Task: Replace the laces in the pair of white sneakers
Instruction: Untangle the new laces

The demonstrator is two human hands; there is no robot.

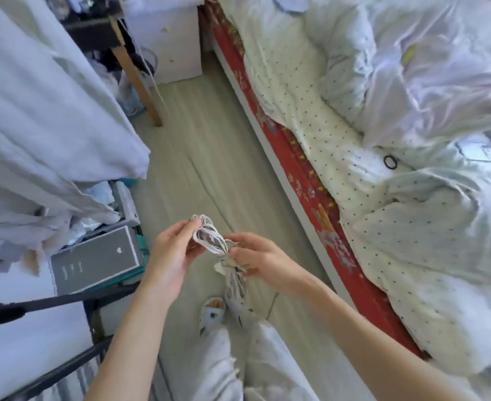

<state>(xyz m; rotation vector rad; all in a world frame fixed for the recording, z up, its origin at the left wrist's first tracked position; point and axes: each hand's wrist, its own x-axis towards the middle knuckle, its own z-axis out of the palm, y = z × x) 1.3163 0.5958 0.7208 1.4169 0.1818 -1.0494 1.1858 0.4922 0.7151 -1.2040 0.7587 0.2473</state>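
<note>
A bundle of white shoelaces [211,240], coiled and tied in the middle, hangs between my two hands above the floor. My left hand [170,251] pinches the upper loops of the bundle with thumb and fingers. My right hand [257,257] grips the knotted middle, and the lower loops dangle below it toward my feet. No white sneakers are in view. My feet in light slippers [213,311] stand on the pale wooden floor below the hands.
A bed [383,157] with a dotted white duvet and red-patterned mattress edge fills the right. On the left are draped pale cloth [44,120], a grey box [95,260] and a black metal frame [64,302]. A white cabinet [169,39] and wooden leg [135,73] stand ahead.
</note>
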